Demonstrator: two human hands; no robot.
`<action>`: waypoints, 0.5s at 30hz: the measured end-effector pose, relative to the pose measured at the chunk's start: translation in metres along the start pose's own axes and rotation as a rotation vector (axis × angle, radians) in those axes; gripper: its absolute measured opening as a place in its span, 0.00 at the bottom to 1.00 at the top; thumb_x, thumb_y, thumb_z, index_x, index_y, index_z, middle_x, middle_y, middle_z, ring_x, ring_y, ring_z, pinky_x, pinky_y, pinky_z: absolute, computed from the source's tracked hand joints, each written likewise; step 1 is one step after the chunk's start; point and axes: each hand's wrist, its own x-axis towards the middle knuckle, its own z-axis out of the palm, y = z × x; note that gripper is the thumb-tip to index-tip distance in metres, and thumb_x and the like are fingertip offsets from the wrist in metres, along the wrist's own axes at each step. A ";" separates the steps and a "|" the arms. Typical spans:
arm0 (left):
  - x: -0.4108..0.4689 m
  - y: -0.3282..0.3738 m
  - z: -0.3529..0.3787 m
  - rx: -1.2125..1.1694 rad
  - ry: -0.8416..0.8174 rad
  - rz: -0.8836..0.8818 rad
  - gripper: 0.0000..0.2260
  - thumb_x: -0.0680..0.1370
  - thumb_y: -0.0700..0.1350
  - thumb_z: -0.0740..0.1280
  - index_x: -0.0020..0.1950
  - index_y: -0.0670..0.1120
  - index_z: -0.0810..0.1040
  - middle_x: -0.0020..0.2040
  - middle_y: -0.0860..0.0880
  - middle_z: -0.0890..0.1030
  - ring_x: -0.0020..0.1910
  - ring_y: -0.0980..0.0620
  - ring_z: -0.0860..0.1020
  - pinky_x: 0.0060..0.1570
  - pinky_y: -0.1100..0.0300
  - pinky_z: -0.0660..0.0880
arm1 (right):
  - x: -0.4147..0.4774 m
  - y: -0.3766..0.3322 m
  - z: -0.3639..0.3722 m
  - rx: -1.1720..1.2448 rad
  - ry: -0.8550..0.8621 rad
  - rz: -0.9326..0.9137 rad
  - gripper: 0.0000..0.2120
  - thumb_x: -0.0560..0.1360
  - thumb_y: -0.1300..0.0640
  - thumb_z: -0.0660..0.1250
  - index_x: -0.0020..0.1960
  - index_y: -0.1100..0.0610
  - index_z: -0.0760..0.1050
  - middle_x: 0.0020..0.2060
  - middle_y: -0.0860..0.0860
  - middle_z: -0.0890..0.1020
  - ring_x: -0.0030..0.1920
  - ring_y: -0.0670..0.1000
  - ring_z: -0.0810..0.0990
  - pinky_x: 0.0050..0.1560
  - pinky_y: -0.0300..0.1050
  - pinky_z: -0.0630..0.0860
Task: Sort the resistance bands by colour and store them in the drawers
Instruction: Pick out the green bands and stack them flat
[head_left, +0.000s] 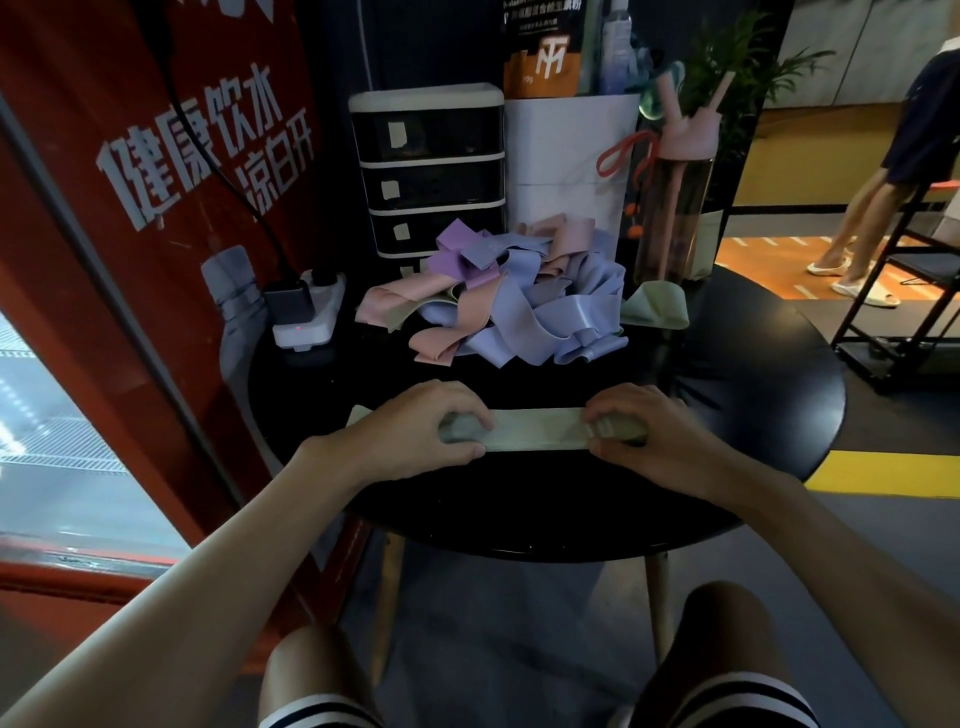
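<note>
A pale green resistance band (537, 428) lies flat along the near part of the round black table (753, 374). My left hand (415, 431) grips its left end with curled fingers. My right hand (644, 431) pinches its right end. Behind them sits a tangled pile of bands (519, 306) in blue, pink and purple, with another green band (657, 306) at its right edge. A small black drawer unit (428, 171) with white frames and paper labels stands at the back, all its drawers closed.
A white power strip (306, 312) with a plugged adapter lies at the table's back left. A white box (569, 161) and a pink-lidded bottle (675, 208) stand at the back right. A person's legs (852, 218) and a black rack (904, 291) are at the right.
</note>
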 end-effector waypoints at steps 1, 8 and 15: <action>0.000 0.000 0.000 0.006 0.000 -0.001 0.12 0.75 0.49 0.75 0.57 0.54 0.81 0.58 0.57 0.77 0.59 0.59 0.73 0.63 0.56 0.71 | 0.001 0.000 0.000 -0.016 -0.010 0.002 0.12 0.71 0.45 0.72 0.52 0.36 0.74 0.56 0.36 0.75 0.61 0.45 0.71 0.67 0.59 0.64; 0.003 -0.003 -0.002 0.020 -0.070 -0.004 0.16 0.75 0.53 0.73 0.62 0.56 0.77 0.59 0.58 0.75 0.60 0.59 0.72 0.61 0.59 0.71 | 0.008 -0.015 -0.014 -0.155 -0.182 0.075 0.10 0.72 0.40 0.68 0.52 0.37 0.73 0.58 0.36 0.72 0.65 0.45 0.65 0.67 0.53 0.58; 0.007 -0.018 -0.037 -0.016 0.148 -0.084 0.07 0.78 0.49 0.71 0.54 0.52 0.82 0.51 0.60 0.79 0.52 0.62 0.76 0.53 0.62 0.73 | 0.070 -0.078 0.004 0.041 -0.024 -0.074 0.18 0.77 0.44 0.65 0.61 0.55 0.76 0.55 0.46 0.77 0.59 0.51 0.75 0.59 0.48 0.71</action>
